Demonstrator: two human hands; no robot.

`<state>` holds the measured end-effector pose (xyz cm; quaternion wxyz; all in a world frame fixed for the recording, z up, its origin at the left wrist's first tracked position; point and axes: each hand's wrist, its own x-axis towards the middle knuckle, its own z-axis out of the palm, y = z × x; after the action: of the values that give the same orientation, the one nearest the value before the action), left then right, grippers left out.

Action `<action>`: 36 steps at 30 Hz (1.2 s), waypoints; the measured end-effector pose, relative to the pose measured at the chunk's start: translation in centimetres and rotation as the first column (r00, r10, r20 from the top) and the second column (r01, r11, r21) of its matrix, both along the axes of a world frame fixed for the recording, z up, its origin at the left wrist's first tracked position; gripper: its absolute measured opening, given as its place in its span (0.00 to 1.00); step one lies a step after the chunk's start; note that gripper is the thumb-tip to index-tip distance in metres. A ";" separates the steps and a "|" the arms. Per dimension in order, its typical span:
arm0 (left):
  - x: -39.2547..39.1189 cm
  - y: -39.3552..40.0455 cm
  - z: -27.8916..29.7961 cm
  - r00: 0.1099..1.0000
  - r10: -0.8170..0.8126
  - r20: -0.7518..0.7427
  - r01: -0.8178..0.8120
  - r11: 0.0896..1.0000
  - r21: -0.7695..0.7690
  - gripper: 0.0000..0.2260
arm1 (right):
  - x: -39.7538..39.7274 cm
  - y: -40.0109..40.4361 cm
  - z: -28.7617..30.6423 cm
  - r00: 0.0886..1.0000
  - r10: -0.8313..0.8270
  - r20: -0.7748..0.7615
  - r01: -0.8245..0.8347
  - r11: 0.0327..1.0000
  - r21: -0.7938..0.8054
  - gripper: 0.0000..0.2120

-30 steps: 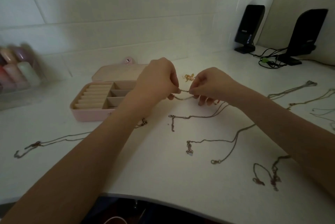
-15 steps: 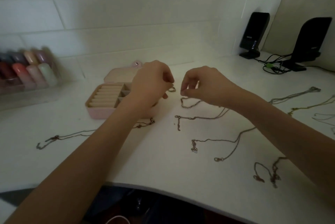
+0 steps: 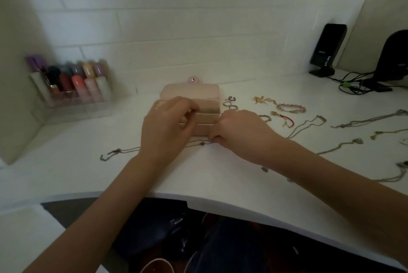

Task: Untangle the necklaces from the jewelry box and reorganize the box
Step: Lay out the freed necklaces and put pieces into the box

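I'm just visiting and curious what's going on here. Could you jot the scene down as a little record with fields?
Setting: white desk against a white brick wall
Jewelry box: pink jewelry box, lid open, at centre
Left hand: left hand over the box, fingers curled; whether it holds anything cannot be told
Right hand: right hand at the box's front right corner, pinching a thin chain
Loose jewelry: rings, beaded bracelet, other necklaces to the right
Left side: lipstick organizer
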<state>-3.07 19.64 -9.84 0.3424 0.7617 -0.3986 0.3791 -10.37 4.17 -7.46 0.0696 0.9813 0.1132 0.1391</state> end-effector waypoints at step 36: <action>-0.8 -1.5 -0.7 0.766 -0.318 -0.559 0.398 0.917 0.023 0.07 | -0.9 -0.7 2.2 0.950 0.292 0.114 -0.011 -0.334 0.942 0.07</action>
<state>-3.84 18.19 -10.56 0.4529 0.7691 -0.4486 0.0457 -11.24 3.45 -5.26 -0.7796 0.6129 0.0884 0.0942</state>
